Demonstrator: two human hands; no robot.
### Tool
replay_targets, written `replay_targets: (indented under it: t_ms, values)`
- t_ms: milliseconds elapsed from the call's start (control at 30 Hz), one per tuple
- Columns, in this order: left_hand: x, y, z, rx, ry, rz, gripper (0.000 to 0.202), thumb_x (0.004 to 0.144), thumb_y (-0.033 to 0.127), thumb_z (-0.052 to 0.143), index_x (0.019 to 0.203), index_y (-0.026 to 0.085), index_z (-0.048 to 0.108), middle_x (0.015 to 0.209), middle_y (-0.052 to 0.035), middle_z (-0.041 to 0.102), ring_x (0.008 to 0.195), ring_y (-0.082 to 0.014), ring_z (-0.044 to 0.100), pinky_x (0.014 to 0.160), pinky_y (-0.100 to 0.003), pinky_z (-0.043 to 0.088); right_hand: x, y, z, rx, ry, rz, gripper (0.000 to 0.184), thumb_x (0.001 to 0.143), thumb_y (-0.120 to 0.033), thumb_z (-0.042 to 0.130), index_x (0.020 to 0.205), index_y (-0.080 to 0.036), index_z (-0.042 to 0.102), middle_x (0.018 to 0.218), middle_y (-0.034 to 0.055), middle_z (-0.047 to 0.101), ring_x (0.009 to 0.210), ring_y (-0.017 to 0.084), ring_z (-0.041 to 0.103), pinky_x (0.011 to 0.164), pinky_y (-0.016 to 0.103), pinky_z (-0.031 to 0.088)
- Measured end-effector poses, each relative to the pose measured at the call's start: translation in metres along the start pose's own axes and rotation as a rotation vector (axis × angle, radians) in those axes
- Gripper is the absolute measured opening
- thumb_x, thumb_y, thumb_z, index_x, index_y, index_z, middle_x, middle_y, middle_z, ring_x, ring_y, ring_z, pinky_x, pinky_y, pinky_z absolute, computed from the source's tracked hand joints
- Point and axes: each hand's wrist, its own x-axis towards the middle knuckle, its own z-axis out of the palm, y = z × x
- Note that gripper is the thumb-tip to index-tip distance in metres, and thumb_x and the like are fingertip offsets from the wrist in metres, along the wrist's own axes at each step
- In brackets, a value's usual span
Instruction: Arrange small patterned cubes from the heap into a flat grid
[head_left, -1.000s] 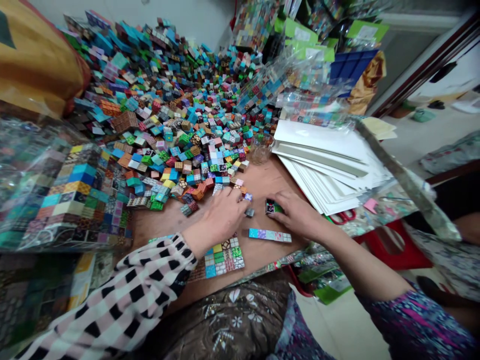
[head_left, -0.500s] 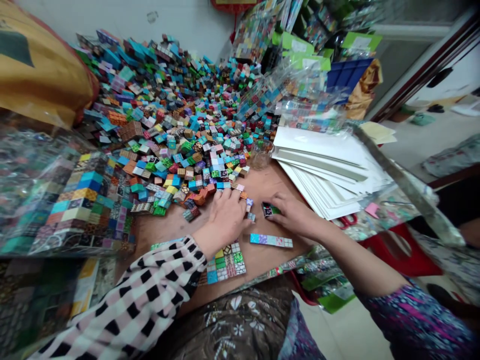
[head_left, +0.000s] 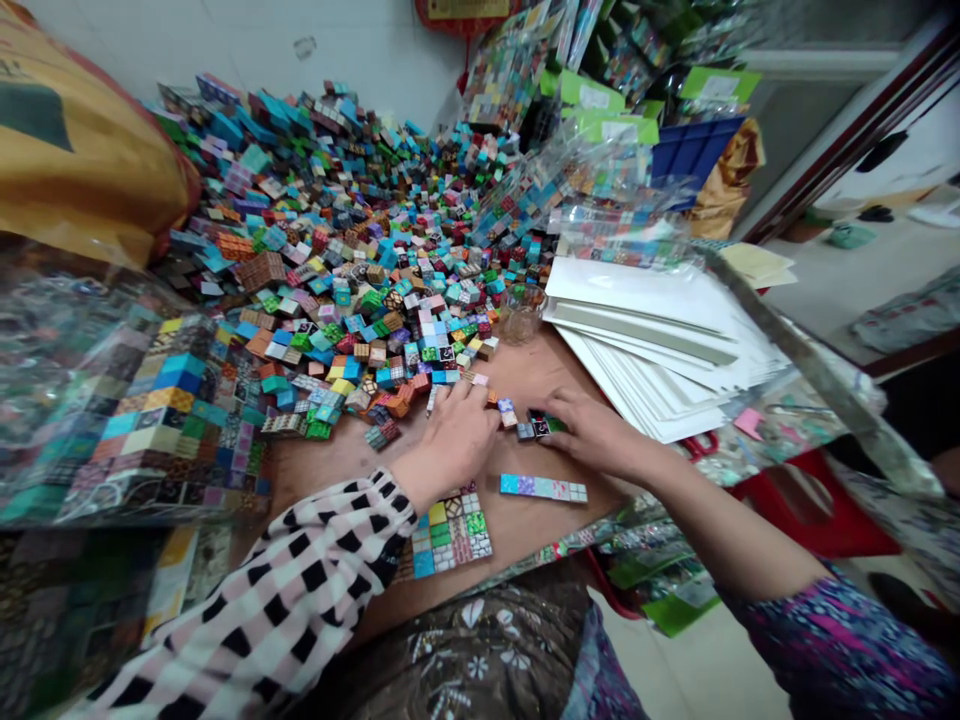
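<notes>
Assembling cubes, apparently: the right hand's (head_left: 591, 430) fingers pinch one end of a short cube row (head_left: 538, 427) on the bench (head_left: 541, 362); the left hand's (head_left: 459, 428) grip is hidden. Adding further cubes likely calls for flush alignment.

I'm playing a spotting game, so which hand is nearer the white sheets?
Right: the right hand is just left of the white sheets; the left hand is farther left, beside the block pile.

Left hand (head_left: 457, 437) palm down; right hand (head_left: 592, 430) curled, bare right forearm (head_left: 731, 525) angled inward.
</notes>
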Motion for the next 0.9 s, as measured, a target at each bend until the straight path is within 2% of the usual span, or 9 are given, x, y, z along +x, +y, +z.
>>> replay_targets:
  t_ms: [200,300,467,500,600,667,900]
  values:
    - [0.002,0.004,-0.001,-0.076,0.001,0.006,0.021,0.093,0.034,0.053,0.102,0.025,0.071,0.104,-0.0091,0.057,0.106,-0.0299,0.047,0.084,-0.043,0.036,-0.001,-0.003,0.0,0.023,-0.004,0.016,0.033,0.088,-0.017,0.064,0.121,-0.017,0.062,0.109,0.0119,0.061,0.106,0.027,0.056,0.094,0.04,0.046]
    - [0.001,0.005,-0.003,-0.082,-0.001,-0.023,0.022,0.091,0.039,0.058,0.097,0.021,0.068,0.106,-0.0089,0.057,0.106,-0.0295,0.047,0.086,-0.044,0.036,-0.004,-0.005,0.0,0.051,-0.009,0.016,0.037,0.089,-0.017,0.063,0.126,-0.019,0.059,0.11,0.0113,0.061,0.107,0.026,0.057,0.094,0.04,0.046]
    - [0.007,0.006,-0.003,-0.01,0.027,-0.091,0.041,0.081,0.048,0.069,0.109,0.019,0.062,0.112,-0.0094,0.056,0.108,-0.03,0.046,0.088,-0.043,0.036,-0.004,-0.008,-0.001,0.063,-0.008,0.039,0.041,0.09,-0.018,0.062,0.13,-0.016,0.057,0.11,0.0134,0.061,0.108,0.028,0.056,0.097,0.043,0.045]
    - [0.009,0.006,-0.002,0.007,0.023,-0.091,0.041,0.082,0.046,0.068,0.111,0.019,0.061,0.113,-0.0098,0.056,0.108,-0.0302,0.046,0.087,-0.043,0.036,-0.004,-0.008,-0.001,0.062,-0.007,0.046,0.04,0.09,-0.019,0.063,0.13,-0.015,0.057,0.111,0.0138,0.06,0.108,0.028,0.056,0.097,0.043,0.045]
    - [0.015,0.005,0.001,0.035,-0.001,-0.063,0.022,0.089,0.032,0.058,0.107,0.02,0.064,0.111,-0.01,0.057,0.108,-0.0296,0.047,0.085,-0.042,0.036,-0.004,-0.007,0.001,0.072,0.004,0.052,0.041,0.088,-0.02,0.065,0.128,-0.015,0.058,0.111,0.0138,0.06,0.108,0.028,0.056,0.097,0.043,0.046]
    - [0.02,0.004,0.003,0.044,-0.002,-0.047,0.02,0.092,0.024,0.05,0.104,0.021,0.065,0.108,-0.0102,0.057,0.108,-0.0295,0.047,0.083,-0.043,0.035,-0.004,-0.006,0.002,0.078,0.018,0.044,0.042,0.088,-0.02,0.066,0.129,-0.016,0.058,0.111,0.0134,0.06,0.108,0.028,0.056,0.097,0.043,0.046]
    - [0.036,-0.001,0.008,0.068,0.042,-0.006,0.021,0.091,0.024,0.051,0.088,0.017,0.07,0.1,-0.0129,0.058,0.106,-0.0303,0.046,0.085,-0.044,0.033,-0.008,-0.003,0.004,0.051,0.02,0.027,0.045,0.087,-0.022,0.067,0.131,-0.017,0.058,0.106,0.0128,0.06,0.102,0.028,0.057,0.092,0.043,0.047]
